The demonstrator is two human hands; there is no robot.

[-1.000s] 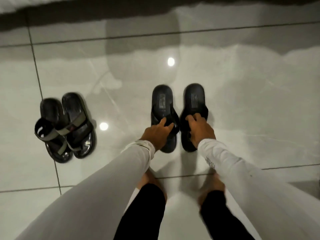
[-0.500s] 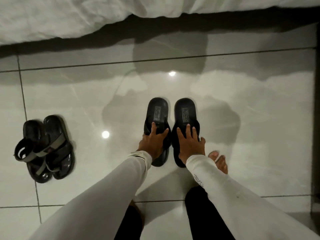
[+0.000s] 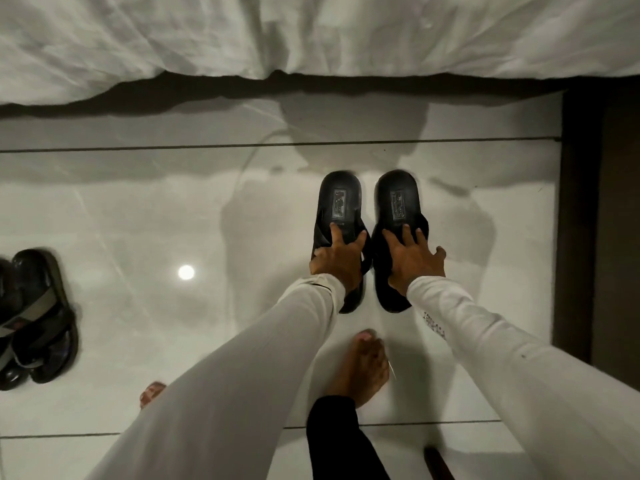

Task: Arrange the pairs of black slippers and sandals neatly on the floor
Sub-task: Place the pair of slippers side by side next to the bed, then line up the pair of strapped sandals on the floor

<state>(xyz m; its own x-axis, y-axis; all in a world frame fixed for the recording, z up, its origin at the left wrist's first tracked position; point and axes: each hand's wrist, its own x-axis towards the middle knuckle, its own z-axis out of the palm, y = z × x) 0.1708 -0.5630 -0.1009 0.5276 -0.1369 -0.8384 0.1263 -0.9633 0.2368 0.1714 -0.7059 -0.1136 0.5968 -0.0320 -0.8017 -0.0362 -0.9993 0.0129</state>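
Your left hand (image 3: 337, 261) lies flat, fingers spread, on the strap of the left slipper (image 3: 341, 233), and your right hand (image 3: 414, 263) rests the same way, open with fingers splayed, on the right slipper (image 3: 398, 233); neither hand is curled around anything, you are pressing and sliding rather than gripping. Over the last second the black pair has moved with you from the middle of the frame to the centre right, close to the dark wooden panel (image 3: 595, 220) along the right edge, and nearer the white bedsheet (image 3: 207, 39) that fills the top. The two slippers are now parallel, just beside each other with a narrow strip of tiled floor (image 3: 156, 209) between them. The strapped sandals (image 3: 38, 317) sit at the far left edge, well apart from the slippers and half overlapping one another. The slippers look about settled; the sandals probably still need straightening and bringing alongside.
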